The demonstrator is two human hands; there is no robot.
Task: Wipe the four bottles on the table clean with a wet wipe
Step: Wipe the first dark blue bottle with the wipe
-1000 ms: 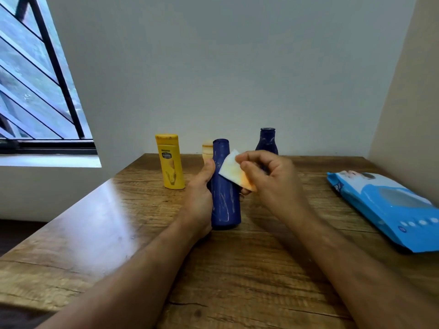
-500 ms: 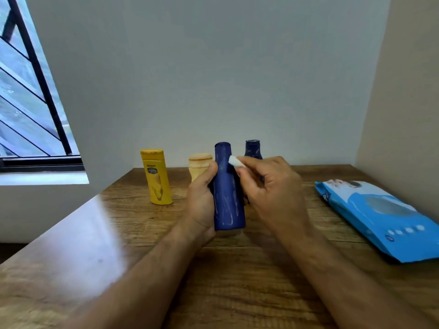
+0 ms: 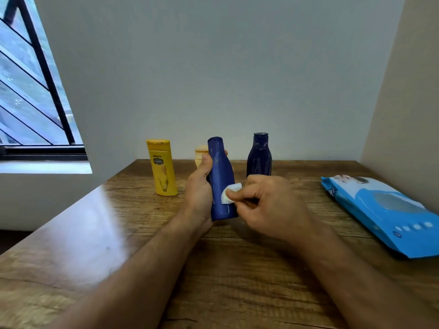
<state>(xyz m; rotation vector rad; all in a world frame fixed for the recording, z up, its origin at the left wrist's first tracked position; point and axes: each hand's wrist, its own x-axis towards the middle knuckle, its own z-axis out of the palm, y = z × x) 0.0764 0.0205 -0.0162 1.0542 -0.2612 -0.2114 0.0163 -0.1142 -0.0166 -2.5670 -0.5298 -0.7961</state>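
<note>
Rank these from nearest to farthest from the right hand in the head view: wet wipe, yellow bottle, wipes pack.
1. Wet wipe: pinched in the right hand itself, against the blue bottle that the left hand holds.
2. Wipes pack: lying on the table's right side.
3. Yellow bottle: standing at the back left, beyond the left hand.
</note>
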